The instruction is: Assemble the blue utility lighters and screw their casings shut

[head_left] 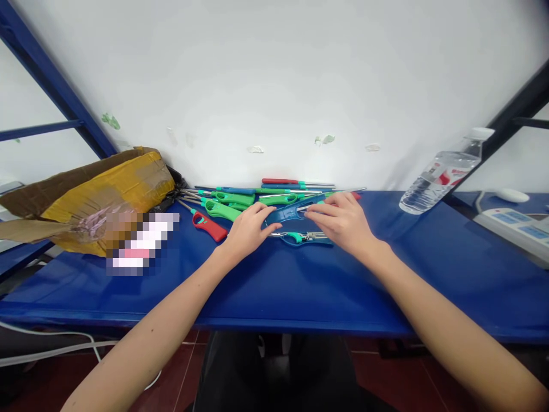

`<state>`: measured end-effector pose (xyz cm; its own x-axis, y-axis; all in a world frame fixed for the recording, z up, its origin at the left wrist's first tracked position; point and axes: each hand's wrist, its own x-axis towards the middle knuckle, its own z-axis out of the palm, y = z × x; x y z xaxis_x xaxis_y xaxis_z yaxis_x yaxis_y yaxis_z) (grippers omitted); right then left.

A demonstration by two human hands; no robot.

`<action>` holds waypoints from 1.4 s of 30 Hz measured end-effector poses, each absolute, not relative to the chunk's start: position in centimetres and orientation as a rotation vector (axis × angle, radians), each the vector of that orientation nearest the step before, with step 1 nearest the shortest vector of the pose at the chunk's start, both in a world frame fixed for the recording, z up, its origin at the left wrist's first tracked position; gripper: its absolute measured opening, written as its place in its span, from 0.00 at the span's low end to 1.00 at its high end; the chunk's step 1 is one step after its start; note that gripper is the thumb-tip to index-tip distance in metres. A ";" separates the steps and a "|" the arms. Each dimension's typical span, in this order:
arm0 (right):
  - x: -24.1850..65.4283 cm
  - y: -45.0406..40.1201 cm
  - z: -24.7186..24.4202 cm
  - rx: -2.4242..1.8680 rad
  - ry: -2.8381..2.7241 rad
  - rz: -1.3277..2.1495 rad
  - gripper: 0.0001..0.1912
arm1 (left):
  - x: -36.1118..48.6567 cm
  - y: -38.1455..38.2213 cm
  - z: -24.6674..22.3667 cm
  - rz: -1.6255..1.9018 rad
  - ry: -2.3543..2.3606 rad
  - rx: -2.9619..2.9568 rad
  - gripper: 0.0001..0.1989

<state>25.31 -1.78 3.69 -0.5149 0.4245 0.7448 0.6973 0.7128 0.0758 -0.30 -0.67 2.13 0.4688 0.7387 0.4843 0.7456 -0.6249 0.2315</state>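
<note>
Between my hands, at the table's [266, 292] middle, I see the blue lighter casing [285, 215]. My left hand [246, 230] has thumb and fingers apart at one end; my right hand's [345, 220] fingers bunch at the other, grip unclear. Green lighters [223, 210] lie beyond, the bottle [444, 177] well right.

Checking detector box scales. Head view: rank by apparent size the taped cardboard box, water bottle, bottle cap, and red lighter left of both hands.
1. Taped cardboard box
2. Water bottle
3. Red lighter
4. Bottle cap

No near ties.
</note>
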 end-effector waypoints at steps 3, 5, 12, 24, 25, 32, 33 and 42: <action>24.9 -2.3 3.4 -0.832 -2.164 -0.414 0.12 | -0.3 -0.6 2.1 -0.814 -1.366 -2.632 0.19; 24.5 -2.8 3.1 -0.829 -2.058 -0.403 0.14 | -0.3 -0.6 2.1 -0.823 -1.392 -2.584 0.20; 21.7 -4.2 2.0 -0.895 -1.670 -0.003 0.39 | 0.5 -1.4 3.0 -1.386 -1.546 -2.835 0.18; 19.6 -4.3 2.2 -0.744 -1.602 0.819 0.27 | 1.8 -3.2 3.1 -1.158 -1.216 -3.309 0.18; 19.9 -4.1 2.3 -0.748 -1.574 0.815 0.27 | 1.7 -3.2 3.2 -1.179 -1.208 -3.299 0.18; 24.2 -1.9 3.8 -0.786 -1.506 0.979 0.28 | 0.4 -2.1 3.2 -1.288 -1.311 -3.088 0.21; 24.6 -1.7 3.8 -0.787 -1.524 0.993 0.29 | 0.3 -1.9 3.1 -1.254 -1.317 -3.062 0.21; 23.4 -1.7 2.6 -0.783 -1.305 1.459 0.23 | -0.8 -0.7 1.6 -0.741 -1.145 -2.810 0.17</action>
